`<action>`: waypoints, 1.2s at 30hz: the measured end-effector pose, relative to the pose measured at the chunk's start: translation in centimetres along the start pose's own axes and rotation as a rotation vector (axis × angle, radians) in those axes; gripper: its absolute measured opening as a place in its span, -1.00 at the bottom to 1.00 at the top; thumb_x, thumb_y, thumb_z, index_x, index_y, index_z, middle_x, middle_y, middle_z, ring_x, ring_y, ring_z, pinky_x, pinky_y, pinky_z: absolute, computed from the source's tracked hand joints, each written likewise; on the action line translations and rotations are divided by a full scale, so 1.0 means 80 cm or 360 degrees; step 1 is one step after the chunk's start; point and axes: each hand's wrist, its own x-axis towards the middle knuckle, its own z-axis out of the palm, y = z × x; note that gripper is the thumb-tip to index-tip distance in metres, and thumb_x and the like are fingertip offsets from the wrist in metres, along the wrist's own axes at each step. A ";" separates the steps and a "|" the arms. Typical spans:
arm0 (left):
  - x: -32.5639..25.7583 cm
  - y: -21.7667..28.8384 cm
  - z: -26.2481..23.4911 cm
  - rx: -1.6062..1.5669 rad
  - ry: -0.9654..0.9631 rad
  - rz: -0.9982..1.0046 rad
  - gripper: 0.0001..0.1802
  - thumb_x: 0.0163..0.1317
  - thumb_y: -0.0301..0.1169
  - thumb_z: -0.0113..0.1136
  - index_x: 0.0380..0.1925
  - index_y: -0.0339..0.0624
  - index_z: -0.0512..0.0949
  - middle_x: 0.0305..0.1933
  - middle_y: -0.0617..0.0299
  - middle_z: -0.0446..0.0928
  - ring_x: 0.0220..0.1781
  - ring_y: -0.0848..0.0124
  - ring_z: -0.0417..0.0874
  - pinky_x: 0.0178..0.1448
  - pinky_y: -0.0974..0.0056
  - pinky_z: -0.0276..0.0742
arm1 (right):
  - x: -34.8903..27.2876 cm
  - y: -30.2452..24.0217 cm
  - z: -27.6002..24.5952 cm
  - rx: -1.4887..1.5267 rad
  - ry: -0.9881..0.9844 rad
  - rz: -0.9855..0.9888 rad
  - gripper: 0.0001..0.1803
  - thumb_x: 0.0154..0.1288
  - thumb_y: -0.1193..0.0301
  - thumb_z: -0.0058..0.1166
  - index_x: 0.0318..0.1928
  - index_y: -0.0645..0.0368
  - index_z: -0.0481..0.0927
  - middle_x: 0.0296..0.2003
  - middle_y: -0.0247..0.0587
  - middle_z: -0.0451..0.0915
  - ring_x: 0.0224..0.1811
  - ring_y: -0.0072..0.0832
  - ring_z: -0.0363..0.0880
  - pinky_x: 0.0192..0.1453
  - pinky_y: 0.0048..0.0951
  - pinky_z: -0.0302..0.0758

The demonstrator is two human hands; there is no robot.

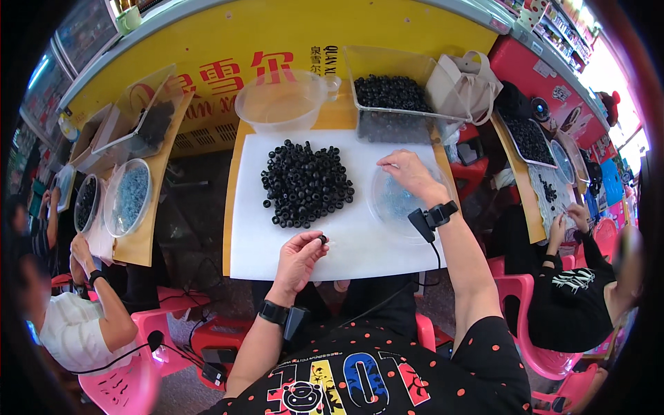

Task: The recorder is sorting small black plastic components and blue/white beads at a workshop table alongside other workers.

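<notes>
Near the front edge of the white work sheet, my left hand pinches a small black ring-shaped part between thumb and fingers. My right hand is raised over a round clear tray of small pale blue pieces. Its thumb and fingers are drawn together in a pinch; whatever is between them is too small to make out. Between and beyond my hands lies a heap of black ring-shaped parts on the sheet. My right forearm crosses over part of the tray.
Behind the heap stand a clear plastic basin and a clear bin of more black parts. A beige bag leans beside the bin. People sit at tables left and right, their hands at similar parts. A cable hangs from my right wrist.
</notes>
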 end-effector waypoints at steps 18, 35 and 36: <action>-0.001 0.003 0.005 -0.0011 0.0058 -0.0022 -0.80 0.41 -0.50 0.18 -0.01 -0.28 0.58 -0.09 0.09 0.66 -0.13 0.41 0.68 0.03 0.35 0.66 | -0.036 -0.035 -0.002 0.0823 0.0182 0.0568 -0.77 0.27 0.39 0.28 -0.16 0.29 0.75 -0.36 -0.37 0.73 -0.29 -0.70 0.59 -0.15 -0.57 0.51; -0.017 0.019 0.040 -0.0272 -0.0105 -0.0021 -0.79 0.34 -0.59 0.22 -0.04 -0.25 0.60 -0.02 0.08 0.65 0.00 0.32 0.72 0.13 0.31 0.71 | -0.107 -0.221 0.040 0.1241 0.0233 0.0309 -0.85 0.24 0.53 0.31 -0.17 0.21 0.76 -0.25 -0.31 0.74 -0.30 -0.64 0.56 -0.20 -0.56 0.51; -0.018 0.019 0.041 -0.0257 -0.0116 -0.0004 -0.79 0.34 -0.60 0.22 -0.04 -0.25 0.60 -0.02 0.09 0.65 0.00 0.32 0.72 0.15 0.29 0.70 | -0.109 -0.226 0.040 0.1100 0.0278 0.0210 -0.85 0.23 0.53 0.32 -0.17 0.19 0.76 -0.25 -0.30 0.74 -0.31 -0.61 0.55 -0.21 -0.54 0.51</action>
